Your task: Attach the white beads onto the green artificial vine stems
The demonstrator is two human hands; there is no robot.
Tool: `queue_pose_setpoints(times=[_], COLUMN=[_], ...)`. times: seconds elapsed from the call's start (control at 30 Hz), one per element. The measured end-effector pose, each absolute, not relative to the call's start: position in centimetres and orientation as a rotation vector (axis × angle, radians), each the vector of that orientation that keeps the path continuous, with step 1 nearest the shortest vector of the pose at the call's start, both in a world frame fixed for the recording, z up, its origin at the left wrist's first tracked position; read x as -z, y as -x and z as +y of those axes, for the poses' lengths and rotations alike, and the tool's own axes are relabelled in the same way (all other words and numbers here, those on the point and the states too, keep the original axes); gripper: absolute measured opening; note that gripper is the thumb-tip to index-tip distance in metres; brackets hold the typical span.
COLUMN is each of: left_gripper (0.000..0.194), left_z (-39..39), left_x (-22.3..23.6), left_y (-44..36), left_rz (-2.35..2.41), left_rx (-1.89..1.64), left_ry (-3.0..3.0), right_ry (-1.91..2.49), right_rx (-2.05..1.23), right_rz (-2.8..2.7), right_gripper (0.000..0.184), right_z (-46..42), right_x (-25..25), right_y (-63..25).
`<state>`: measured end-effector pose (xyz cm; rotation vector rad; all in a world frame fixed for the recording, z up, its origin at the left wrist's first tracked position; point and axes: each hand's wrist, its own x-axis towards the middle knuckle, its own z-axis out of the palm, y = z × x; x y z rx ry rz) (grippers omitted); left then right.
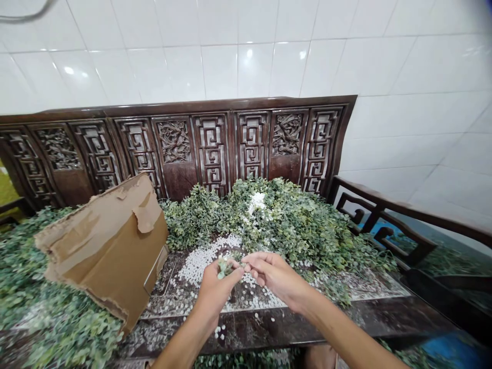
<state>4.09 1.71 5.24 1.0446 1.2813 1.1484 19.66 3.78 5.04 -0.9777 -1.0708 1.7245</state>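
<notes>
far left, a torn cardboard sheet [111,246] leans on a heap of green leafy sprigs [65,312], hiding whatever lies behind it. my left hand [219,289] curls round a small green sprig [225,267], which my fingers partly cover, and my right hand [277,277] sits just beside it, the two hands together above small white discs [207,261] scattered over the seat of a carved dark wooden bench [384,312]. i can't tell whether my right fingertips [246,260] pinch the sprig. at right, the bench's arm [407,210] runs out of view
</notes>
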Motion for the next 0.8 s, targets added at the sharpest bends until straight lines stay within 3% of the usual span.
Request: queue_pose_setpoints(times=[0.33, 0.53, 0.8], left_gripper=[0.025, 0.029, 0.028], left_z=[1.3, 1.4, 1.4], left_x=[-5.9, -5.6, -6.1], left_y=[-4.0, -3.7, -4.0], left_rz=[1.278, 1.341, 1.316], left_rx=[-1.085, -1.094, -1.06], left_ry=[-1.352, -1.474, -1.287], right_ry=[1.016, 1.074, 1.093], right_rx=[-1.606, -1.521, -1.482], right_rz=[-1.221, -1.25, -1.33], right_gripper=[0.038, 0.032, 0.029], right_z=[3.6, 3.7, 3.5], right_x=[-5.3, -5.5, -6.2], right_y=[-19.6, -19.9, -20.1])
